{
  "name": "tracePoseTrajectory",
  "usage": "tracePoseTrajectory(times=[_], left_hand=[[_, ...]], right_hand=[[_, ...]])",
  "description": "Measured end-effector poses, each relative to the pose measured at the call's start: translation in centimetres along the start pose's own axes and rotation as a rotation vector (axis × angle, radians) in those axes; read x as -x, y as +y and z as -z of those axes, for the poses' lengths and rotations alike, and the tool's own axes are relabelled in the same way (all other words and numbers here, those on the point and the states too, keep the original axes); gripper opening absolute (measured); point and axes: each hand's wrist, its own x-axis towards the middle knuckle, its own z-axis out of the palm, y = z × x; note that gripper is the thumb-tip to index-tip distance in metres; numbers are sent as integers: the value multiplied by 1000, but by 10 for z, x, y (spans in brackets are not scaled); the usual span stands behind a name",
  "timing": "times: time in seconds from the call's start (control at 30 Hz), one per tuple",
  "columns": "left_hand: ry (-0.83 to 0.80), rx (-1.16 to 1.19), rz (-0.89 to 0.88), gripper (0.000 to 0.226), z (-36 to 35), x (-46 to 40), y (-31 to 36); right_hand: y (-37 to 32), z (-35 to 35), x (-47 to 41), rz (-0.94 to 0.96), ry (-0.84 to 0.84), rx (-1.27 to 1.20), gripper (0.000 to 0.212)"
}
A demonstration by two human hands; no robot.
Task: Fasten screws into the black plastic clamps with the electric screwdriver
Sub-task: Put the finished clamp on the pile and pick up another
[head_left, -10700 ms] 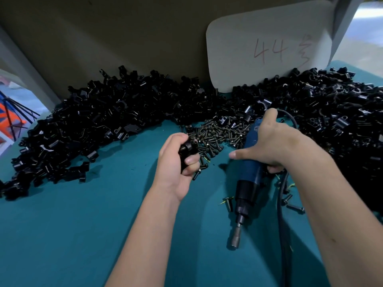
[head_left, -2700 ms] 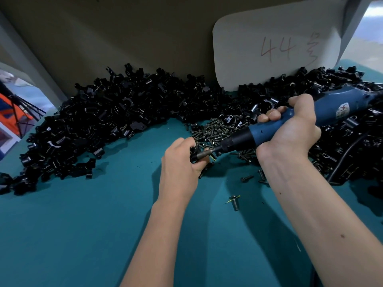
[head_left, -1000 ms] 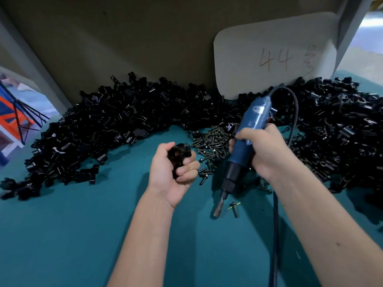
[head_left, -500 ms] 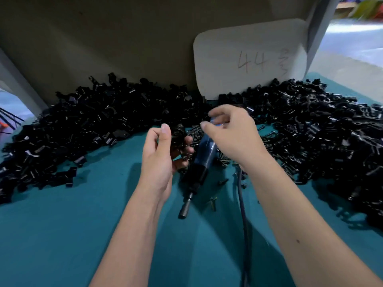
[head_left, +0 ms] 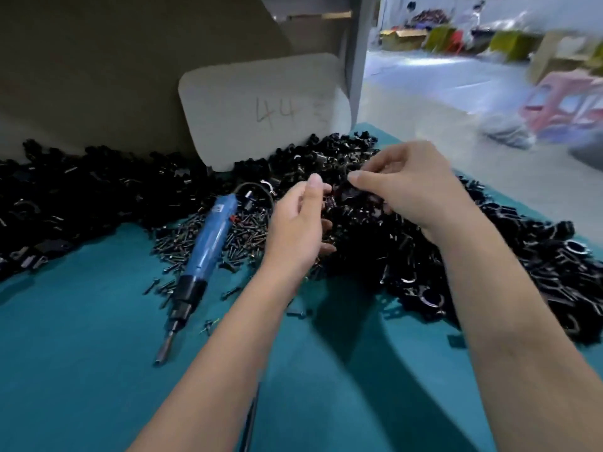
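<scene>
My left hand (head_left: 298,226) hovers at the edge of the right-hand heap of black plastic clamps (head_left: 456,256), with a small black clamp (head_left: 328,202) held between thumb and fingers. My right hand (head_left: 408,187) is just beside it over the same heap, fingers curved and thumb tip down on the clamps. Blur hides whether it holds one. The blue electric screwdriver (head_left: 208,243) lies untouched on the teal table (head_left: 81,337), bit pointing toward me, across a pile of loose dark screws (head_left: 241,233).
A second long heap of black clamps (head_left: 81,197) runs along the back left. A white card marked "44" (head_left: 264,112) leans on the brown back wall. The screwdriver's cord (head_left: 249,415) runs off the near edge. Stray screws (head_left: 208,326) lie near the bit.
My right hand has let go of the screwdriver, which now lies on the table. Both hands and my view have swung right to the right-hand clamp heap.
</scene>
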Motion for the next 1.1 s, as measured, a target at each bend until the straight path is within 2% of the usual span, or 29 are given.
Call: tracePoseTrajectory(times=[0.07,0.13,0.27,0.4,0.47,0.67,0.8,0.93,1.1], left_hand=[[-21,-95,-41,38,-21,-2,-3],[-44,-144,-45,37,-39,-1,-7],[-55,-98,12,20,-49,2,-15],[116,-36,96,15,-24,-4,-21],[220,-41,149,15,-9,-10,-26],[358,48,233,13,4,-24,-35],[388,72,243,14,4,-31,-35],[366,92,226,13,14,-36,-33],[360,102,222,13,24,-33,-33]], right_hand=[[12,21,-6,-55,106,158,21],[19,32,-9,-92,141,265,20],[17,32,-9,-69,168,221,19],[-5,14,-15,42,221,181,20],[-14,-8,-27,71,148,254,20],[-6,-88,-71,-19,-380,751,46],[7,-114,-88,-73,-556,956,60],[9,-113,-91,11,-653,971,45],[9,-104,-87,95,-658,892,23]])
